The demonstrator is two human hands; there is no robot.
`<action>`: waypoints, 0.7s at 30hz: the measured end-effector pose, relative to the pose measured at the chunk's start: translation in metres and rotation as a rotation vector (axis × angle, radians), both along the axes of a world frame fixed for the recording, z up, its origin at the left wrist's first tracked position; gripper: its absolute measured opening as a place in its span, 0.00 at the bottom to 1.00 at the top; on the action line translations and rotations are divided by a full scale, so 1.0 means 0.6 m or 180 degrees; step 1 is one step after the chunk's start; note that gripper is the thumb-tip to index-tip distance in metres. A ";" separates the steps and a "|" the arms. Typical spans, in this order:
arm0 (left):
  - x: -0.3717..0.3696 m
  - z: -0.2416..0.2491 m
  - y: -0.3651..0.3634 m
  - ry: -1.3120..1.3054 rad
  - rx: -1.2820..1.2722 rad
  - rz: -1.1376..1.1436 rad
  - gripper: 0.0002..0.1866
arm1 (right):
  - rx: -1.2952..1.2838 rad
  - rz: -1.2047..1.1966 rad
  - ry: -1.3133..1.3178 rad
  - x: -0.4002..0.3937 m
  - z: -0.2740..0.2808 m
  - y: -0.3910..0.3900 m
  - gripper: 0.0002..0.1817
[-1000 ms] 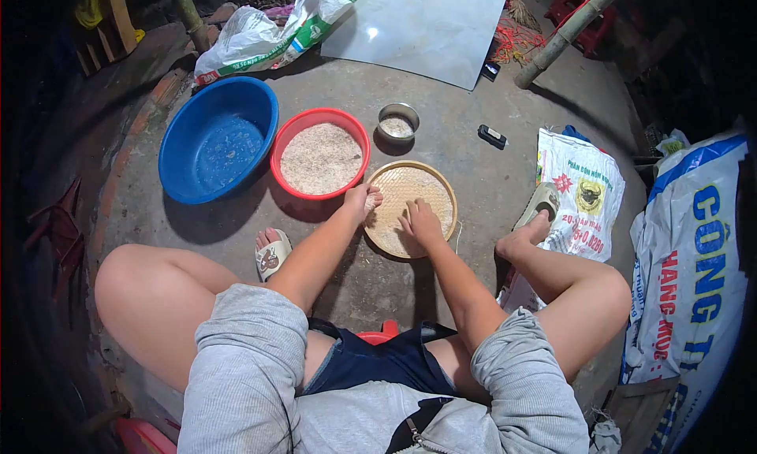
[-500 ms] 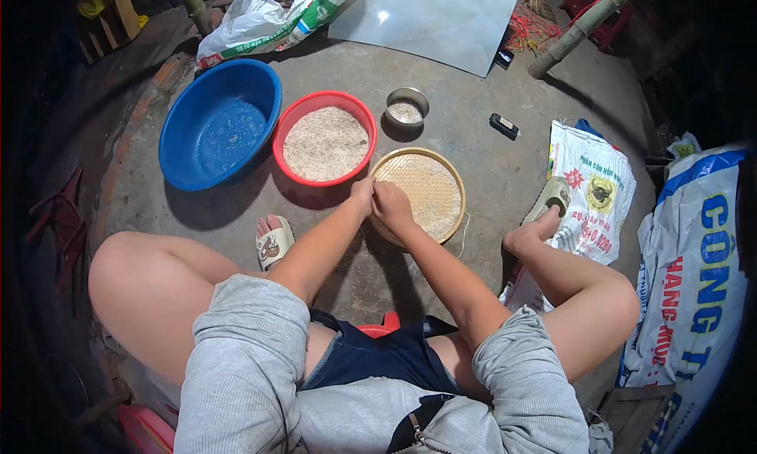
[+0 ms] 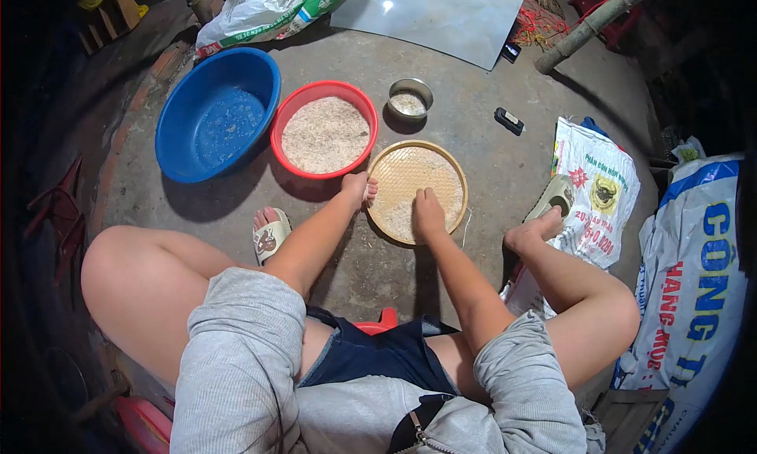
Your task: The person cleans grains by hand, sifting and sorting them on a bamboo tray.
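A round woven bamboo tray [image 3: 402, 174] with pale, rice-like grain spread over it rests low in front of me. My left hand [image 3: 359, 189] is closed at the tray's left rim, fingers curled; what lies inside them is hidden. Over the tray's lower middle, my right hand [image 3: 430, 213] has its fingers drawn together close to the grain, and anything between them is too small to name. Just beyond my left hand stands a red basin [image 3: 327, 170] filled with similar grain [image 3: 325, 135]. A small metal bowl [image 3: 409, 99] holding some grain sits behind the tray.
A large blue basin [image 3: 177, 150] with wet-looking bits inside stands left. A dark small device [image 3: 509, 121] lies on the concrete floor. Printed sacks [image 3: 595, 186] lie near my right foot; a white-green sack [image 3: 268, 16] and a shiny panel [image 3: 430, 16] are at the back.
My hands were together at the tray's left rim. The right hand has moved right, over the grain, while the left stays by the rim. The view has shifted slightly.
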State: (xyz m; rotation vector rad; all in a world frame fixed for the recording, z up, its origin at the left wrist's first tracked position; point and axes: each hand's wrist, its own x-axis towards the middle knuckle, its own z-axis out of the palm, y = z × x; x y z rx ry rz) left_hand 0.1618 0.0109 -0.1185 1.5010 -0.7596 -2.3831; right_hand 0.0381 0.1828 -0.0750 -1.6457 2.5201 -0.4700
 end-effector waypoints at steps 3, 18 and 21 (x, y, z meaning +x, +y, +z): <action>-0.007 0.011 0.006 0.0037 -0.0023 -0.0021 0.12 | 0.0119 0.0148 -0.0270 0.025 -0.006 -0.027 0.07; -0.016 0.040 0.001 -0.0014 -0.0209 0.0039 0.13 | -0.1134 0.0885 -0.0379 0.024 0.016 -0.069 0.17; -0.022 0.062 0.021 -0.0217 -0.0037 0.0023 0.12 | -0.0798 0.0549 -0.0041 0.000 0.011 -0.011 0.22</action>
